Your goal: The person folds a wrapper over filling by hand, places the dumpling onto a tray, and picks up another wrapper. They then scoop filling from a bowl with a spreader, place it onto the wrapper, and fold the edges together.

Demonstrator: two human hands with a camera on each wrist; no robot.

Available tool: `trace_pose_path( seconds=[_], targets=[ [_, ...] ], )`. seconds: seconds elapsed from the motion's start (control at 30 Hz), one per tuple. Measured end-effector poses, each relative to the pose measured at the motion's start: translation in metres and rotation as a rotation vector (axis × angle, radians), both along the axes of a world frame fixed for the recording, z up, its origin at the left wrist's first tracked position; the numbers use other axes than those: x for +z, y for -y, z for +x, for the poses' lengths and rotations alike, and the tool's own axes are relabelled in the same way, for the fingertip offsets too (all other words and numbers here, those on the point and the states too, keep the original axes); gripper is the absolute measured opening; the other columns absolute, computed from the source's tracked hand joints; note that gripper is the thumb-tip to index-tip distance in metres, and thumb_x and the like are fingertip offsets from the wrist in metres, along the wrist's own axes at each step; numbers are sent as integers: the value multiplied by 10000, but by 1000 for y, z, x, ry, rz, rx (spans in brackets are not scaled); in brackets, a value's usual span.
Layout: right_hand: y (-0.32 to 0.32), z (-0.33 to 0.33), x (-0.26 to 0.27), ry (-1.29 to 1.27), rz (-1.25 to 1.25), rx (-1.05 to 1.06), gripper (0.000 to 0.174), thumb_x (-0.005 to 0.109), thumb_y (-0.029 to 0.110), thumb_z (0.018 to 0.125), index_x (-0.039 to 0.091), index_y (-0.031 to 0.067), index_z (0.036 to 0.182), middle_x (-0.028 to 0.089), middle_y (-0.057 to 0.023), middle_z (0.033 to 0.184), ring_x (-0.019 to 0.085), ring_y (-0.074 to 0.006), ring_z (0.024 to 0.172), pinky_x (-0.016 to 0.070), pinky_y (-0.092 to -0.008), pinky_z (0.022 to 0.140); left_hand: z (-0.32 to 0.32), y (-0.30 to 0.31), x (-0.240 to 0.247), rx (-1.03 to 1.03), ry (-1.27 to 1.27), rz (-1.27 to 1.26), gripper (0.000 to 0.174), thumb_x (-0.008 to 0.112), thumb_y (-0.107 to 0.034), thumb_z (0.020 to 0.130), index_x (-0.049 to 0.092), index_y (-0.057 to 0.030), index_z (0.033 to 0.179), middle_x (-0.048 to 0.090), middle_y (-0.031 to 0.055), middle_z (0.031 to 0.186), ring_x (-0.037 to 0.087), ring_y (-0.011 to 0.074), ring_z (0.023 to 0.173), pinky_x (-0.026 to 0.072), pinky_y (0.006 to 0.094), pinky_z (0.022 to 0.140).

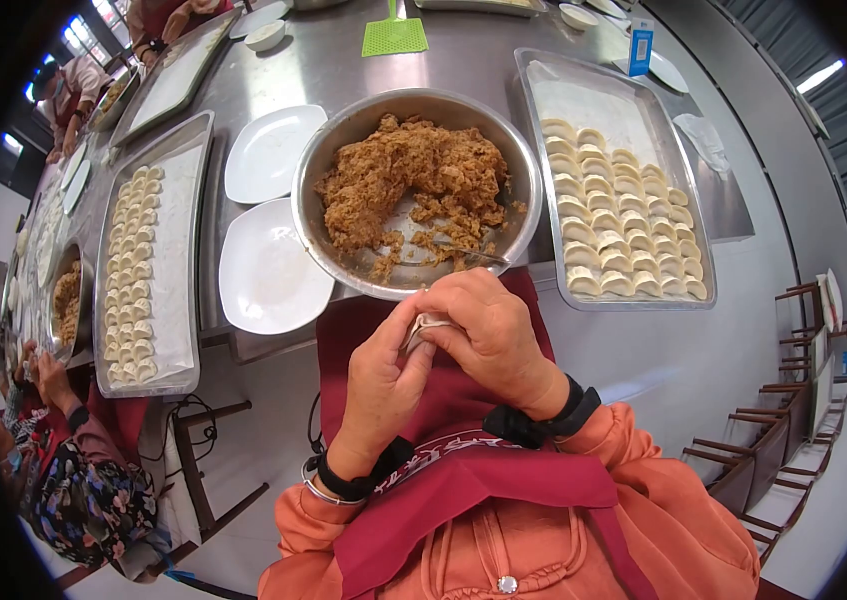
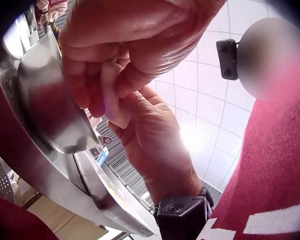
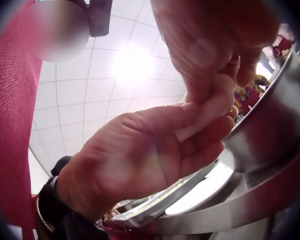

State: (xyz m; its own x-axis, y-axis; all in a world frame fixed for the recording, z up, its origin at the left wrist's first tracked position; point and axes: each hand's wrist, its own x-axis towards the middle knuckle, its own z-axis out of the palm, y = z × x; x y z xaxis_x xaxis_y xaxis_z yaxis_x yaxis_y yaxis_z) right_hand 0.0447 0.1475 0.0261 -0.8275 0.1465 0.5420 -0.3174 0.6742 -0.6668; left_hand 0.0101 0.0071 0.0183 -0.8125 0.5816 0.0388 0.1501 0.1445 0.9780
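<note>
Both hands meet just in front of a steel bowl [image 1: 525, 215], pinching one pale dumpling [image 1: 427, 328] between them. My left hand [image 1: 383, 370] grips the dumpling's left side between thumb and fingers. Over its right side curls my right hand [image 1: 493, 328], thumb and fingertips at the wrapper's edge. In the left wrist view the dumpling [image 2: 110, 95] appears as a smooth folded strip of dough; the fingers hide much of it. Brown minced filling [image 1: 413, 180] is heaped in the bowl, with a thin metal utensil handle [image 1: 473, 252] lying at its near right side.
To the right, a metal tray [image 1: 583, 95] carries rows of dumplings [image 1: 623, 215]; another tray [image 1: 178, 290] of dumplings stands left. Two white plates [image 1: 275, 270] sit beside the bowl. A green flyswatter-like item [image 1: 393, 37] lies behind. Other people work at the left [image 1: 93, 470].
</note>
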Motion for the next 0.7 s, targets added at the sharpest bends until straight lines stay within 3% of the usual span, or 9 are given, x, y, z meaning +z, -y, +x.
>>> trace_pose_path(
  seconds=[0.17, 0.43, 0.57, 0.7],
  targets=[
    [-3, 1, -6, -38, 56, 65, 160, 667, 61, 643, 600, 71, 788, 576, -43, 809, 545, -234, 759, 462, -322, 630, 2, -2, -2, 69, -31, 42, 451, 552, 12, 808, 428, 0, 1241, 610, 132, 1003, 589, 143, 863, 463, 251, 765],
    [-3, 1, -5, -8, -29, -2, 153, 674, 80, 656, 595, 67, 786, 574, -54, 785, 542, -240, 740, 456, -325, 613, 0, 3, -9, 53, 422, 353, 353, 535, 2, 842, 465, 6, 1188, 567, 61, 1057, 548, 103, 929, 451, 216, 787],
    [-3, -1, -3, 55, -53, 4, 149, 675, 86, 658, 594, 73, 782, 563, -52, 769, 534, -246, 727, 451, -327, 612, -1, 1, -8, 56, 423, 376, 349, 520, 5, 853, 458, 16, 1196, 552, 65, 1084, 538, 99, 937, 452, 208, 783],
    [-3, -3, -5, 0, 4, 32, 156, 678, 83, 652, 592, 76, 781, 557, -42, 769, 530, -244, 727, 451, -325, 619, 0, 2, -3, 65, 201, 159, 353, 522, -5, 851, 480, 6, 1201, 576, 54, 1053, 544, 90, 911, 441, 215, 785]
  ],
)
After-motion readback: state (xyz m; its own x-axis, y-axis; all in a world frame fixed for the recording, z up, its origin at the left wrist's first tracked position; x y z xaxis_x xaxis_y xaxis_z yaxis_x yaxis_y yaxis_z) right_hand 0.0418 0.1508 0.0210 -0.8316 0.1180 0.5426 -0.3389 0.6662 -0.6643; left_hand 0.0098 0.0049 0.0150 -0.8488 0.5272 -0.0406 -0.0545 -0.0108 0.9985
